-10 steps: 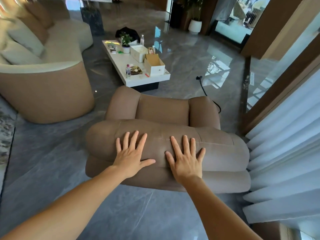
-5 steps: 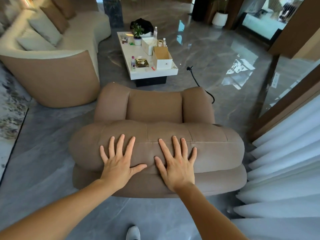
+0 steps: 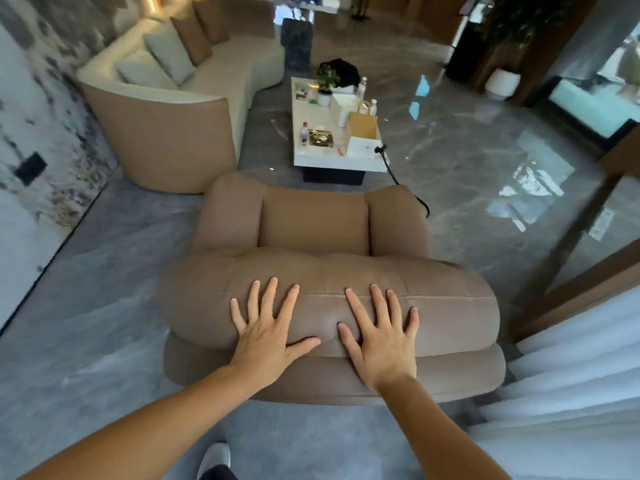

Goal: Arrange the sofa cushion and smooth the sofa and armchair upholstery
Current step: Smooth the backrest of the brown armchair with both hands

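A brown padded armchair (image 3: 315, 223) stands right in front of me, seen from behind. My left hand (image 3: 266, 327) lies flat on the top of its backrest, fingers spread, left of the middle. My right hand (image 3: 379, 330) lies flat beside it, right of the middle, also with spread fingers. The fabric dents slightly between the two thumbs. Neither hand holds anything. At the far left stands a cream curved sofa (image 3: 162, 136) with a tan back, carrying pale cushions (image 3: 168, 58) and brown cushions (image 3: 194, 39).
A white coffee table (image 3: 332, 157) with boxes, bottles and a small plant stands beyond the armchair. A black cable (image 3: 405, 185) trails on the glossy grey floor to its right. White curtains (image 3: 571, 393) hang at my right. A patterned rug (image 3: 38, 140) lies left.
Both hands stay flat on the backrest, shifted slightly along it. My view has swung left and nearer, so more of the sofa and rug shows.
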